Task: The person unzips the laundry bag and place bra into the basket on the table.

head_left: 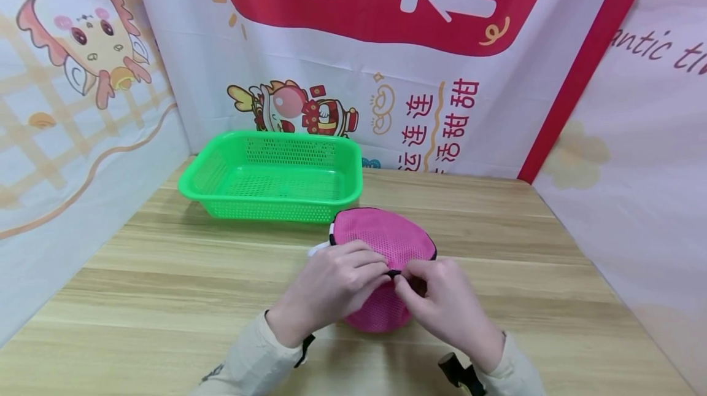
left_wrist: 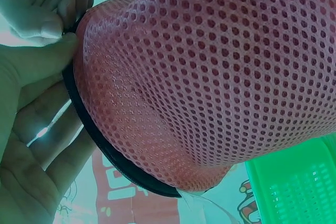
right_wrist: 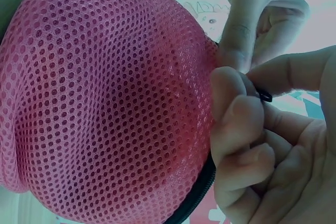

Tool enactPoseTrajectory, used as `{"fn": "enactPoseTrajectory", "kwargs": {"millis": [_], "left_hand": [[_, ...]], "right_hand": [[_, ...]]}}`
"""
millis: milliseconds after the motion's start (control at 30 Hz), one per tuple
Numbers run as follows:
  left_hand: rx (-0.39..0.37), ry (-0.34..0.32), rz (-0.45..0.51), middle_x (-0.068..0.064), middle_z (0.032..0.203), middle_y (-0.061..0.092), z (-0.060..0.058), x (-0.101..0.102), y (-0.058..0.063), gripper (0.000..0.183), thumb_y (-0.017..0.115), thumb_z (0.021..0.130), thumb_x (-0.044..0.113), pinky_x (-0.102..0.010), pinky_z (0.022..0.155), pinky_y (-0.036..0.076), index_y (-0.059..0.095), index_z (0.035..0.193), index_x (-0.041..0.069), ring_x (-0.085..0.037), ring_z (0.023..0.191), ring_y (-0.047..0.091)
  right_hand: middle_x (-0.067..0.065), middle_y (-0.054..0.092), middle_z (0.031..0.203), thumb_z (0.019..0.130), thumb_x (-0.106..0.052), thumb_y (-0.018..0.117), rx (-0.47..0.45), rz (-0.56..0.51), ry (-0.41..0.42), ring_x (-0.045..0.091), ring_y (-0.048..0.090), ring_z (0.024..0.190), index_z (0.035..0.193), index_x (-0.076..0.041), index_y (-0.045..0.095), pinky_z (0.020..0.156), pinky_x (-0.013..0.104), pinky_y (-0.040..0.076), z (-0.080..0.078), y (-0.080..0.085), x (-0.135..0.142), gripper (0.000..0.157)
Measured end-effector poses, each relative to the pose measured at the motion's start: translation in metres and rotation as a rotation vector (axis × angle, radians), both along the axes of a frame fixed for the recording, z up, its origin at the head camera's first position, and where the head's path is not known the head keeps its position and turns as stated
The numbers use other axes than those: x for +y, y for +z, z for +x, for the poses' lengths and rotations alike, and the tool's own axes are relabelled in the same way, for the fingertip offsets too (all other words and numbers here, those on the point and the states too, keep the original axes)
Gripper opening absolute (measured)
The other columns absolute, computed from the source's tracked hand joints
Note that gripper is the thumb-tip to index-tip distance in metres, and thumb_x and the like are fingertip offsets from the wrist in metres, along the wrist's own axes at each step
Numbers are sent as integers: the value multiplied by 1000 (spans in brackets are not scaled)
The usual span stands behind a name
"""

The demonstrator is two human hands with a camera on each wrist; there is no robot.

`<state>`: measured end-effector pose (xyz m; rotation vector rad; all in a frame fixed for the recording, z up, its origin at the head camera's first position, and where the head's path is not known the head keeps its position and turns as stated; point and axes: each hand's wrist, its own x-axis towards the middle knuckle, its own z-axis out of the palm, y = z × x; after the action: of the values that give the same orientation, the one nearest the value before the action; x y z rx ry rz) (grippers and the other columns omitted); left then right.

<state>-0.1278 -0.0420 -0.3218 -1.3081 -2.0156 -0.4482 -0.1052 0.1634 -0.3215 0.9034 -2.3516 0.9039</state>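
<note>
A pink mesh zip bag (head_left: 381, 230) with a rounded body stands on the wooden table in front of me. Black zipper (left_wrist: 107, 153) edging runs round its rim, and a white strip (head_left: 318, 249) shows at its left side. My left hand (head_left: 337, 279) pinches the zipper edge between thumb and fingers on the side nearest me. Right beside it, my right hand (head_left: 444, 298) pinches the zipper at its small black pull (right_wrist: 265, 96), its other fingers curled. The two hands' fingertips almost meet. Whatever the bag may contain is hidden.
Behind the bag to the left, a green plastic basket (head_left: 270, 209) with perforated walls stands on the wooden table (head_left: 525, 230). Printed cloth (head_left: 353, 46) hangs at the back and along both sides of the table.
</note>
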Motion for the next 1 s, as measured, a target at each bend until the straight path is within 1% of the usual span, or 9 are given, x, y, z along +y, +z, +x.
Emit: {"fn": "enactPoseTrajectory", "kwargs": {"millis": [200,467,1000], "left_hand": [[8,-6,0,1,97,70,-1,3,-2,11,75,87,12,-23,88,50,76,97,10,-12,93,64],[2,-17,-18,2,93,72,-1,1,-3,9,76,86,9,-20,84,51,77,95,9,-10,90,64],[15,-13,-22,2,92,72,-2,1,-3,8,76,86,9,-20,84,51,77,94,10,-10,90,64]], "right_hand": [[-21,30,55,76,0,62,53,-4,3,-8,28,48,58,-25,38,40,11,23,0,0,-2,39],[-22,30,55,74,-1,61,51,25,-18,-9,28,49,57,-26,39,39,11,23,0,-1,-3,38],[-21,27,56,73,-1,61,72,14,-19,-8,25,50,56,-26,36,40,11,20,0,-2,-2,39]]}}
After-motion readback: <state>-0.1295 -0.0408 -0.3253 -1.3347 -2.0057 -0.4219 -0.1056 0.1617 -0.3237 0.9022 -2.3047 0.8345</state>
